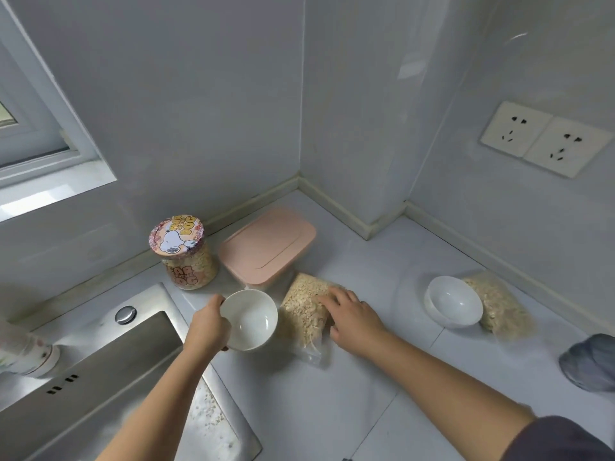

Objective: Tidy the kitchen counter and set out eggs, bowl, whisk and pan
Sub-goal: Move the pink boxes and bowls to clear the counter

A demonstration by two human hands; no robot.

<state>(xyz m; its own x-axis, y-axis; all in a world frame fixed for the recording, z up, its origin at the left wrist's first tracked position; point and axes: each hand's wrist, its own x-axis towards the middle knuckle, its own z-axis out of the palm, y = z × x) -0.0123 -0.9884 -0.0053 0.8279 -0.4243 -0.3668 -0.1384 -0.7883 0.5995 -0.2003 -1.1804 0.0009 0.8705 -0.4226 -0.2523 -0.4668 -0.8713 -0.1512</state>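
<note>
My left hand (207, 327) grips the left rim of an empty white bowl (252, 319) on the counter, beside the sink. My right hand (351, 319) lies on a clear bag of oats (304, 309) just right of that bowl, fingers spread over the bag's top and thumb at its near side. A second empty white bowl (454, 306) stands farther right, leaning against another bag of oats (501, 306). No eggs, whisk or pan are in view.
A cartoon-lid jar of oats (186, 252) and a pink-lidded box (268, 249) stand by the back wall. The steel sink (100, 377) lies left, with a patterned bottle (23, 356) on its rim. A grey cloth (590, 364) sits far right, sockets (545, 138) above.
</note>
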